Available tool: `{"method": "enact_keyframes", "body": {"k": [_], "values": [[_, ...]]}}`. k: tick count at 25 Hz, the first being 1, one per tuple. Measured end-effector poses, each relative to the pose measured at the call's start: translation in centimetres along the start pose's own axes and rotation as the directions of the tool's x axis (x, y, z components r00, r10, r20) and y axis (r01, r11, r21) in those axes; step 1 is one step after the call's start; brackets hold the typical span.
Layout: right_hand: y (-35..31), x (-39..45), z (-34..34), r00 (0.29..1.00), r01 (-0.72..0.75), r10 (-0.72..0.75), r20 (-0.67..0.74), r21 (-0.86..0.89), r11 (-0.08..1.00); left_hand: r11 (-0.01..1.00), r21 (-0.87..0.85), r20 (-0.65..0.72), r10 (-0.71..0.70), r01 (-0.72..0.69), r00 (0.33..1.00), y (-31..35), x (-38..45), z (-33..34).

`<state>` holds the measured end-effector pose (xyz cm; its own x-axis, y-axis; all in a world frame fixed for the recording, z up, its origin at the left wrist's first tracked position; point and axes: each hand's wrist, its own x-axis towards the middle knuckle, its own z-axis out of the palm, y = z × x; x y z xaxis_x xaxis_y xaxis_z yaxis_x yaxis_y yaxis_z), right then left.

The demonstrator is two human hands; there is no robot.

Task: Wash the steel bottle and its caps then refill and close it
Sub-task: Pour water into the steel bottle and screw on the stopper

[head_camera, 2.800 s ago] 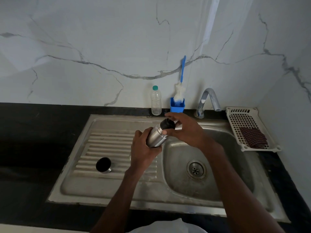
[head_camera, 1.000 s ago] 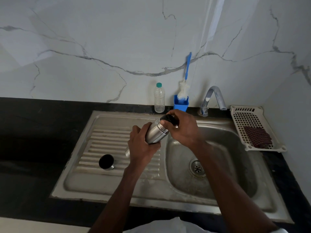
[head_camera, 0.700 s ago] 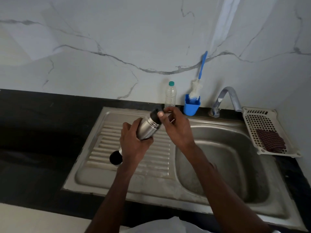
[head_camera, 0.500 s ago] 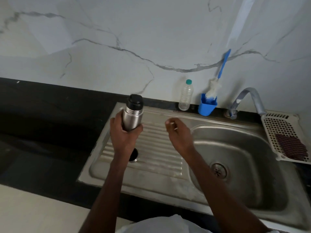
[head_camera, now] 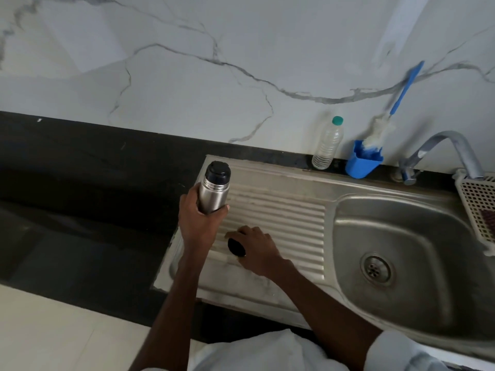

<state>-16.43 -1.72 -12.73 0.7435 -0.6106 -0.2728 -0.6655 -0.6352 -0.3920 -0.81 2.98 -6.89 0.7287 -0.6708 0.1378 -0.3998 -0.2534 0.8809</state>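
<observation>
Gripping the steel bottle point(head_camera: 213, 193) round its lower body, the left hand point(head_camera: 199, 222) holds it upright above the left end of the ribbed drainboard point(head_camera: 278, 218), fingers and thumb curled about the steel. Its black inner cap point(head_camera: 217, 172) sits on the neck. The right hand point(head_camera: 257, 249) is down on the drainboard just below the left, its grip closed over the black outer cap point(head_camera: 236, 246) — fingers curved across the top, thumb at the near side; whether the cap is off the metal cannot be told.

Bottle and cap stand near each other, the bottle above and a little left of the cap. Both hands work close to the drainboard's left rim, where the steel meets the dark surface point(head_camera: 80, 199). To the right the ridges run to the basin point(head_camera: 401, 263) with its drain point(head_camera: 376, 269). Along the back edge stand a plastic bottle point(head_camera: 327, 144), a blue holder point(head_camera: 361, 164) with a brush point(head_camera: 393, 108) — and the tap point(head_camera: 442, 153). A white rack point(head_camera: 479, 207) lies at the far right.
</observation>
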Motion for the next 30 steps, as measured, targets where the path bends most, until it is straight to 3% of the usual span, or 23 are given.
{"method": "enact_keyframes", "body": {"k": [2,3,5,8,9,10,11,14,16,20,23,27,30], "values": [[0.7,0.1,0.0,0.984,-0.152,0.164,-0.062,0.166,0.974,1.0,0.004,0.016,-0.008,0.007,1.0,-0.3,0.0,0.3],[1.1,0.0,-0.5,0.947,-0.263,0.31,-0.079,0.359,0.895,1.0,0.005,0.023,-0.006,0.006,1.0,-0.3,-0.1,0.4],[2.6,-0.5,-2.3,0.829,-0.35,0.559,-0.031,0.751,0.56,1.0,0.011,0.044,0.003,-0.004,0.999,-0.1,-0.5,1.0],[5.4,-2.3,-5.6,0.792,-0.163,0.604,0.087,0.984,0.073,1.0,0.017,0.079,0.01,-0.011,0.997,0.7,-1.6,2.2],[6.0,-3.2,-6.8,0.797,-0.096,0.594,0.106,0.994,-0.049,1.0,0.016,0.09,0.015,-0.017,0.996,1.1,-2.1,2.6],[6.6,-4.1,-7.9,0.795,-0.028,0.601,0.078,0.995,-0.092,1.0,0.013,0.102,0.021,-0.023,0.995,1.5,-2.6,3.1],[7.1,-4.9,-8.9,0.775,0.042,0.631,-0.017,0.999,-0.025,1.0,0.01,0.112,0.024,-0.025,0.993,1.8,-3.0,3.6],[8.4,-7.7,-11.5,0.579,0.186,0.671,-0.462,0.877,0.444,1.0,-0.002,0.14,0.027,-0.027,0.99,3.1,-4.7,5.2],[9.5,-9.8,-11.7,0.511,0.153,0.633,-0.581,0.786,0.599,0.999,-0.011,0.156,0.036,-0.035,0.987,4.1,-5.8,6.3],[14.0,-13.8,-9.2,0.525,-0.013,0.702,-0.481,0.82,0.572,0.998,-0.042,0.186,0.061,-0.054,0.981,6.4,-8.0,8.4],[17.4,-15.3,-9.8,0.623,-0.063,0.705,-0.34,0.876,0.478,0.997,-0.009,0.219,0.071,-0.07,0.973,7.6,-9.3,9.8],[17.9,-16.5,-13.0,0.754,0.172,0.56,-0.344,0.925,0.337,0.983,0.086,0.309,0.129,-0.163,0.942,8.4,-10.6,11.1],[17.1,-16.8,-16.1,0.807,0.295,0.358,-0.469,0.846,0.443,0.94,0.211,0.36,0.181,-0.269,0.915,8.6,-11.1,11.6]]}}
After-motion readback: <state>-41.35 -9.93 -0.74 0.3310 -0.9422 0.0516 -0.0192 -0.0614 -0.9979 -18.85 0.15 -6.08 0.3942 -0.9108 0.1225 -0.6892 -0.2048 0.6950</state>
